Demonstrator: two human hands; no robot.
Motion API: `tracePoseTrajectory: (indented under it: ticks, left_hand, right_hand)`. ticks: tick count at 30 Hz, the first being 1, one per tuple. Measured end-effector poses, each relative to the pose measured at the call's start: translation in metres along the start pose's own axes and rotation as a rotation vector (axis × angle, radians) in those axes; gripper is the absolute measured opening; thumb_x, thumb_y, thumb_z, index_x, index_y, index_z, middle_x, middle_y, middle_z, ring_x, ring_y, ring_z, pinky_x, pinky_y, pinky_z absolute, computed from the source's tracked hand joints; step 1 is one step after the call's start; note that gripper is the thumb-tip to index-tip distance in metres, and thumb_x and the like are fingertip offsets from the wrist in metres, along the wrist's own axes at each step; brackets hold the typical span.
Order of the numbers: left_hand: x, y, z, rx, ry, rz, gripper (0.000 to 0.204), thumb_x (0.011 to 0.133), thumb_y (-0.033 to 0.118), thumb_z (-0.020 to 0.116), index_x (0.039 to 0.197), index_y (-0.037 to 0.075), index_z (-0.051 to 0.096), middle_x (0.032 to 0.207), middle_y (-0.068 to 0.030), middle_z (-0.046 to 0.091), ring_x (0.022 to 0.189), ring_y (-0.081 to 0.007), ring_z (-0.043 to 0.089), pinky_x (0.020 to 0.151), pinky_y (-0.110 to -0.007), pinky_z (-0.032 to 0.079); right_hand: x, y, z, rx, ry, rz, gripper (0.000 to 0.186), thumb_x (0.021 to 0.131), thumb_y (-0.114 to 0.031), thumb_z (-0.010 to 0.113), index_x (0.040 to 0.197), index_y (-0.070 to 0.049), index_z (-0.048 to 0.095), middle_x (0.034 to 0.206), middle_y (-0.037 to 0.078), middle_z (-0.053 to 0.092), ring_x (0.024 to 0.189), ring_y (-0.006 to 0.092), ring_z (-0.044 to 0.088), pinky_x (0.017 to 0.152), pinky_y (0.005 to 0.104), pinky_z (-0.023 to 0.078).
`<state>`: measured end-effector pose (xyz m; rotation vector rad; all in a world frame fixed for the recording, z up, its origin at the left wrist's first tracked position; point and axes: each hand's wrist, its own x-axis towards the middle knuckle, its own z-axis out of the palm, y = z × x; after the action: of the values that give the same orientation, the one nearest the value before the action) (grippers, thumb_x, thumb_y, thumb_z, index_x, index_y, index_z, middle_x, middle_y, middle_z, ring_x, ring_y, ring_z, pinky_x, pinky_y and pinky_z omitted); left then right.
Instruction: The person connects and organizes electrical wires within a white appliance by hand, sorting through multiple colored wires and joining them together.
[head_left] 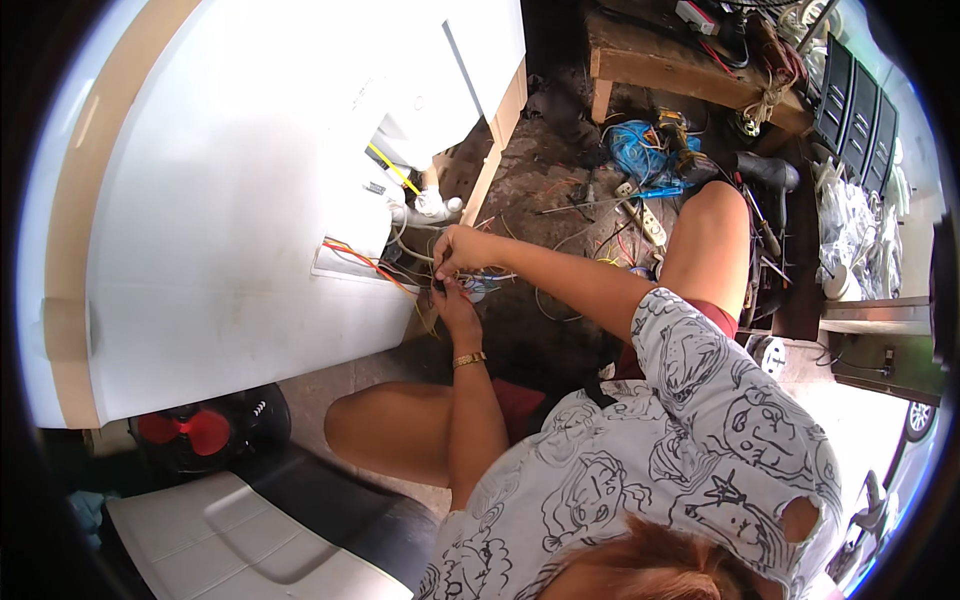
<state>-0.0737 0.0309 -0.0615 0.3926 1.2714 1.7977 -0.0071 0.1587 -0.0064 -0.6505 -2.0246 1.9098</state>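
Fingers (441, 266) of both hands were curled, tips nearly together among thin wires (376, 265); what they gripped was too small to tell. Right hand (460, 250) stood on the far side, its forearm reaching in from the right, roughly level across the view, wrist bent down. Left hand (458, 310) lay just below, forearm near upright, gold bracelet (469, 359) at the wrist. The wires, orange and pale, ran from the white cabinet (225, 230) to the hands.
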Motion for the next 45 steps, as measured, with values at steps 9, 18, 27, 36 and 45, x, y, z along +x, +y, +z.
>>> tracePoseTrajectory:
  ticks: [9,18,27,36,45]
  left_hand:
    - [0.010,-0.002,-0.018,-0.124,0.067,0.100,0.018,0.098,0.022,0.047,0.109,0.008,0.049,0.098,-0.0028,0.057,0.086,-0.0119,0.054,0.071,-0.027,0.043]
    - [0.011,-0.002,-0.013,-0.178,0.003,0.098,0.015,0.098,0.020,0.046,0.097,0.005,0.048,0.092,-0.0057,0.055,0.094,-0.0235,0.057,0.088,-0.040,0.046]
    - [0.012,-0.007,-0.004,-0.258,0.049,0.043,0.012,0.098,0.017,0.046,0.098,0.005,0.048,0.091,-0.0039,0.054,0.094,-0.0208,0.057,0.082,-0.036,0.047]
    - [0.009,-0.005,0.001,-0.193,0.053,0.041,0.012,0.098,0.016,0.045,0.100,0.004,0.048,0.095,-0.0043,0.054,0.096,-0.0188,0.055,0.083,-0.034,0.045]
    - [0.016,-0.005,-0.007,-0.210,0.054,0.120,0.011,0.098,0.017,0.046,0.096,0.007,0.049,0.089,-0.0033,0.055,0.085,-0.0160,0.054,0.081,-0.033,0.046]
  right_hand:
    - [-0.016,0.024,-0.001,0.359,0.700,-0.028,0.018,0.082,-0.016,0.068,0.090,0.000,0.068,0.077,0.007,0.067,0.070,0.0122,0.059,0.067,0.0286,0.049]
    - [-0.052,0.069,0.010,-0.081,0.548,0.021,0.032,0.069,-0.014,0.075,0.091,-0.001,0.055,0.079,0.007,0.060,0.073,0.0129,0.056,0.066,0.0279,0.047]
    - [-0.071,0.085,-0.021,-0.856,0.627,-0.030,0.025,0.070,-0.018,0.072,0.094,-0.017,0.067,0.103,0.006,0.053,0.103,0.0277,0.049,0.079,0.0448,0.043]
    - [-0.069,0.035,-0.003,-0.712,0.549,-0.458,0.016,0.072,-0.015,0.070,0.086,-0.009,0.065,0.086,0.005,0.062,0.089,0.0250,0.056,0.078,0.0377,0.046]
    - [-0.049,0.006,-0.003,-0.457,0.724,-0.494,0.019,0.073,-0.002,0.061,0.092,-0.003,0.059,0.090,0.012,0.062,0.091,0.0333,0.057,0.081,0.0426,0.045]
